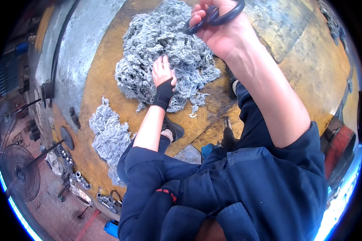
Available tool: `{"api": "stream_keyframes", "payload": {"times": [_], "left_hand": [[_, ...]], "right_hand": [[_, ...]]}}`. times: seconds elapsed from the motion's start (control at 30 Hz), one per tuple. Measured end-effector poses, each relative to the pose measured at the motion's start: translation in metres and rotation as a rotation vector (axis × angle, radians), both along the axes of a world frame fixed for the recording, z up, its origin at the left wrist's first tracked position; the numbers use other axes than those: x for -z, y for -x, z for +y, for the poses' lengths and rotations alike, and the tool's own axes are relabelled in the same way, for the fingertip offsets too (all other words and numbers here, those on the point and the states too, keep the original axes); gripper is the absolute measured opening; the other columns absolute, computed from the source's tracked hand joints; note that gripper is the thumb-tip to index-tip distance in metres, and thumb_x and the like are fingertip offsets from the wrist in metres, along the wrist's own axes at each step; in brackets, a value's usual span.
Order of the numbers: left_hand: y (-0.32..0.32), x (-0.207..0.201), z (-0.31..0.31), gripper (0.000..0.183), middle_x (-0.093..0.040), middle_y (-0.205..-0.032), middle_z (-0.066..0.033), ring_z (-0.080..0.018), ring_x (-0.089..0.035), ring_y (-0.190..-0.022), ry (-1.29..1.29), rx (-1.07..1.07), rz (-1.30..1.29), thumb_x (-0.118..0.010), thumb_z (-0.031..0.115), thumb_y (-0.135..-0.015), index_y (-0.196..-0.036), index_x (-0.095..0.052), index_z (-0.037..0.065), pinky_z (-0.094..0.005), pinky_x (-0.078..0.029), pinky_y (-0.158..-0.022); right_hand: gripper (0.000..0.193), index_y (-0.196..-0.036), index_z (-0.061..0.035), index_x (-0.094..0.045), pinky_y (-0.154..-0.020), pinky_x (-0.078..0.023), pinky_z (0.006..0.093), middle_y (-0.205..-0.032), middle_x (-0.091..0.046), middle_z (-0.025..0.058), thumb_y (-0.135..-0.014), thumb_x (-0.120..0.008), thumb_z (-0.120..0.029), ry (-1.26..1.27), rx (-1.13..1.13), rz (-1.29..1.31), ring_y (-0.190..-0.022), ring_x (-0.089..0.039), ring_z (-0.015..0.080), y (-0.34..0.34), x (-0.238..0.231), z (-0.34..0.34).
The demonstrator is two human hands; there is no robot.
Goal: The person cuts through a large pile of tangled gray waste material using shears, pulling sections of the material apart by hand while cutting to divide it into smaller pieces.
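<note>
My left hand (162, 74), with a black wrist support (163, 95) on it, rests palm down against a big heap of grey fluffy yarn waste (165, 36). Its fingers are stretched out and grip nothing. Raised at the top edge, my right hand (225, 34) is closed round the dark looped handles of scissors (228, 15); the blades cannot be seen. A smaller grey yarn clump (107, 128) lies to the left, by my knee.
I sit on a worn yellow metal floor (205, 128) beside a grey metal sheet (82, 52). Metal fittings (83, 180) lie at lower left, near round fan-like guards (20, 173). Pliers-like tool handles (228, 134) show between my legs. A red curved part (338, 148) stands at right.
</note>
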State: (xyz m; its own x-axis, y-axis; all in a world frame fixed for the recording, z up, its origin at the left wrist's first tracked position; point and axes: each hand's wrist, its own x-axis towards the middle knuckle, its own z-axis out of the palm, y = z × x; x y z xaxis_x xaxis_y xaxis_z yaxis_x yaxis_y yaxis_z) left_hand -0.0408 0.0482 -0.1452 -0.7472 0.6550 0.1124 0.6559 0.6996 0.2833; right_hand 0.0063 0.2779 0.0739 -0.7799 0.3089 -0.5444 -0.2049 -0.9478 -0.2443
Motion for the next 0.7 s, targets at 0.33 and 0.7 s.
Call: {"api": "stream_keyframes", "payload": {"times": [0.33, 0.7], "left_hand": [[0.058, 0.106, 0.051, 0.068, -0.049, -0.125, -0.0229, -0.0402, -0.058, -0.104, -0.038, -0.335, -0.805, -0.069, 0.009, -0.065, -0.129, -0.049, 0.024, -0.0430, -0.046, -0.090], [0.072, -0.079, 0.004, 0.031, -0.062, -0.081, -0.0080, -0.0171, -0.058, -0.076, -0.386, -0.011, -0.709, -0.057, 0.007, -0.073, -0.103, -0.057, 0.007, -0.0305, -0.047, -0.071]], "right_hand": [[0.011, -0.080, -0.0046, -0.050, -0.053, -0.048, 0.0263, -0.072, -0.051, 0.0062, -0.083, -0.059, -0.010, 0.086, -0.067, -0.088, -0.059, -0.051, 0.0144, -0.002, -0.020, -0.011], [0.016, -0.074, -0.0012, -0.057, -0.053, -0.048, 0.0290, -0.065, -0.055, 0.0059, -0.078, -0.068, -0.012, -0.415, -0.110, -0.006, -0.055, -0.055, 0.0155, 0.002, 0.003, -0.001]]}}
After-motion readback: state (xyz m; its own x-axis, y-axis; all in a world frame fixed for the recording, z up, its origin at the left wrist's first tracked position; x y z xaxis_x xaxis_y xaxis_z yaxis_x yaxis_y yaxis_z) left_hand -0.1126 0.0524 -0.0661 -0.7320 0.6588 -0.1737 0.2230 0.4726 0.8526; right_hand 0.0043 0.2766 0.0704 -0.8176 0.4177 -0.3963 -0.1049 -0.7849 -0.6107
